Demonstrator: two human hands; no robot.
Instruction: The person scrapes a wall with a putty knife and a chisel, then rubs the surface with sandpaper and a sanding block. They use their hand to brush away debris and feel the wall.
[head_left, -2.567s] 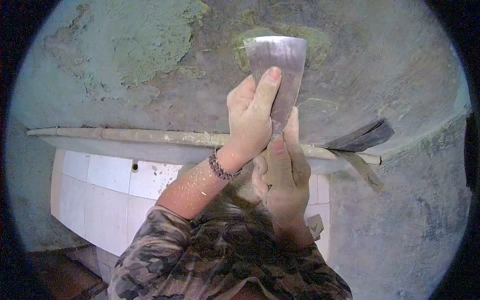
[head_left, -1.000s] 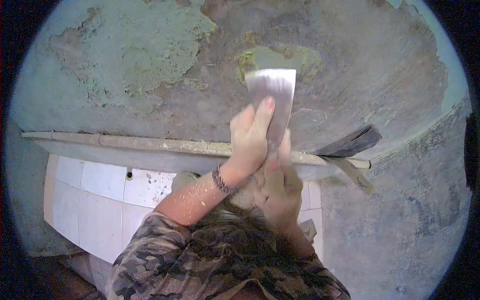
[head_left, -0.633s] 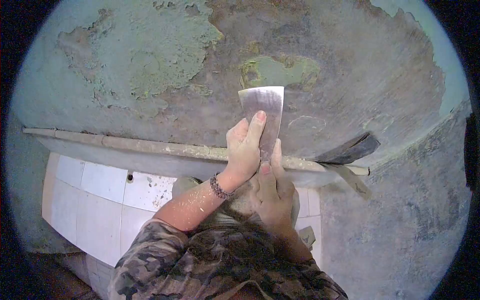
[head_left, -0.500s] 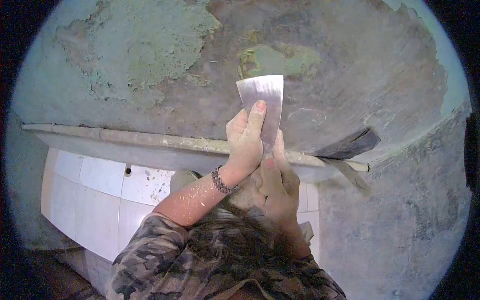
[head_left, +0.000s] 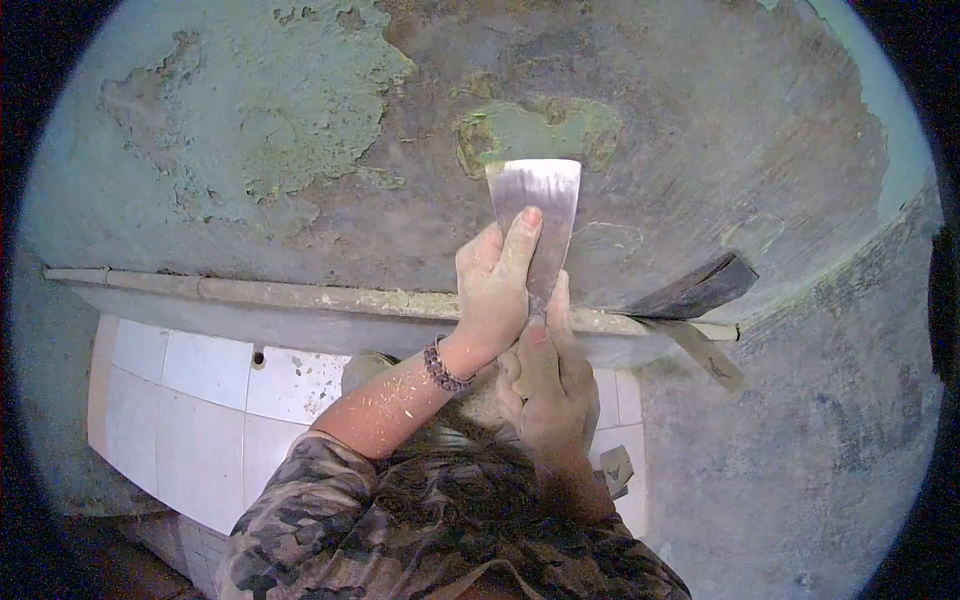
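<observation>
A scraper with a wide, flared metal blade [head_left: 537, 192] points up the wall, its straight edge along the lower rim of a green paint patch [head_left: 540, 132]. My left hand [head_left: 493, 290] is closed around the blade from the left, thumb laid flat on its face. Below it, my right hand [head_left: 555, 390] grips the scraper's lower end, and the fingers cover the handle. Pale flakes cling to my left forearm, above a dark braided bracelet [head_left: 440, 365].
Green paint [head_left: 290, 110] peels across the left of the wall. A pale pipe [head_left: 270, 292] runs along the wall below. Dark strips [head_left: 700, 288] lean over its right end. White floor tiles [head_left: 200, 420] hold scattered chips near a drain hole [head_left: 258, 360].
The scraper and both hands have shifted a little to the right relative to the green patch. The view has tilted slightly, and both hands keep their hold.
</observation>
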